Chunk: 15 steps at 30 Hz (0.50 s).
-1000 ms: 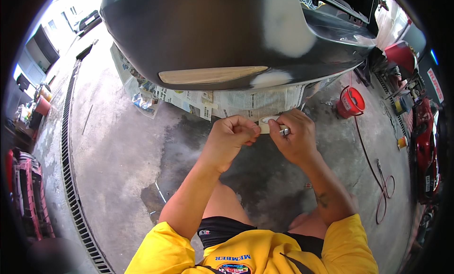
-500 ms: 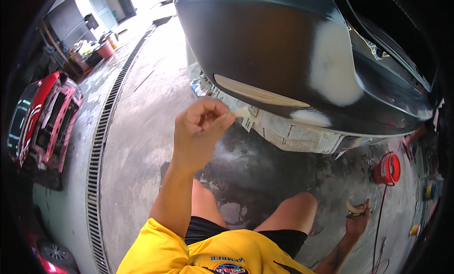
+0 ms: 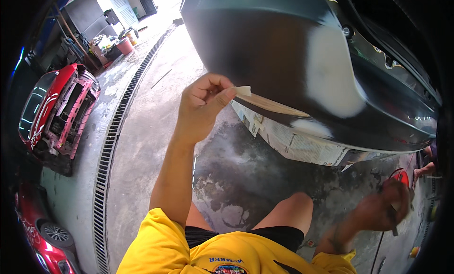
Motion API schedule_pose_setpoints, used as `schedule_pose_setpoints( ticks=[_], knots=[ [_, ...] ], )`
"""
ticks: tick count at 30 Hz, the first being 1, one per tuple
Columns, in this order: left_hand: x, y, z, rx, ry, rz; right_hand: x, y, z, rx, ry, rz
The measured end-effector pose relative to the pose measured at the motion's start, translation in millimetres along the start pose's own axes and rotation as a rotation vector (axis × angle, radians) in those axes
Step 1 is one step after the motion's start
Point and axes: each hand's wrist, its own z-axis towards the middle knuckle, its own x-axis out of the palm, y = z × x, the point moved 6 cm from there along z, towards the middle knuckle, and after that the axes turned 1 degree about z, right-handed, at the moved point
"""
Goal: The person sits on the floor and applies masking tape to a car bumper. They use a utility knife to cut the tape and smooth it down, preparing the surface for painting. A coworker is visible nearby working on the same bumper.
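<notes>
Left hand (image 3: 203, 106): big dark car bumper (image 3: 265, 51) blocks the way ahead and right | Bumper's bottom edge: newspaper (image 3: 302, 144) sticks out | Left side: open floor (image 3: 142, 118) over to the long drain (image 3: 105, 174) | Middle: open room between left hand and right hand (image 3: 385, 207), above the right knee (image 3: 298, 210) | Past right hand: red bucket (image 3: 401, 176), gap hard to tell

You are wearing a yellow shirt (image 3: 253, 245) at the bottom of the frame. Its short sleeves (image 3: 153, 238) are ending above your bare forearms (image 3: 174, 172). Blue lettering (image 3: 226, 260) is running across the chest, and a multicoloured emblem (image 3: 229, 269) is sitting just below. A dark stripe (image 3: 287, 268) is crossing the cloth toward the right. Black shorts (image 3: 280, 237) are leaving your knees (image 3: 301, 205) bare.
</notes>
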Motion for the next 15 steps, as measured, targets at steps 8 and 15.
schedule_pose_setpoints(
  ticks=[8,15],
  knots=[
    [1,9,15,0.027,0.144,-0.157,193,96,-19,-0.142,0.421,-0.208],
    [6,15,23,0.062,0.252,-0.268,245,105,-48,-0.038,0.449,-0.215]
  ],
)
